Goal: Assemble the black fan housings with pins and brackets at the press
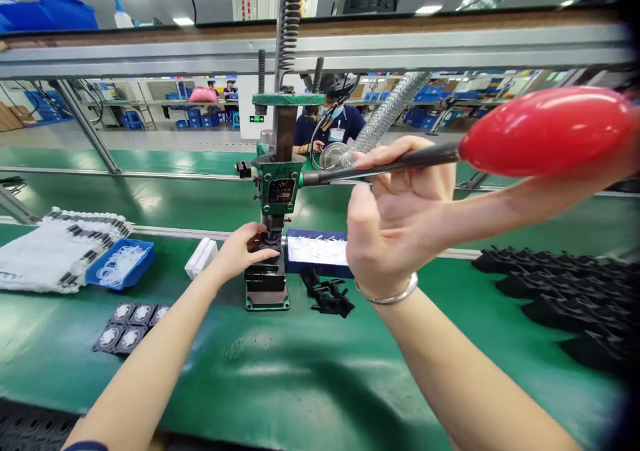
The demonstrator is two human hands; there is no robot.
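The right hand (395,224) is closed round the lever rod (430,159) of a small hand press (280,187). Its thumb lies on top and the fingers (385,191) curl under, gripping approx. mid-rod. The rod's long axis runs nearly level, from the press head at the left of those fingers out to the red knob (545,131) at their right, so the grip sits inboard of the knob, not on it. A bracelet (390,297) is on that wrist. The left hand (240,251) is the lower one and nearer the tooling. Its fingers (260,254) are closed on a black part (265,244) seated on the press base, directly below the ram, w/ the fingertips just beside the ram's path; whether they fully pinch it or only steady it is hard to tell. Just behind the left fingers is a white block (201,257), and to their right a blue tray (320,251) of white pcs and some black clips (330,297). Further left of them are a 2nd blue tray (120,264) w/ white rings, black squares (130,327) w/ white discs, and a pile of white bags (50,251). Below the right wrist, well to its right, a heap of black parts (565,291) lies on the green surface (280,371). A co-worker (330,127) sits across the line, behind the press.
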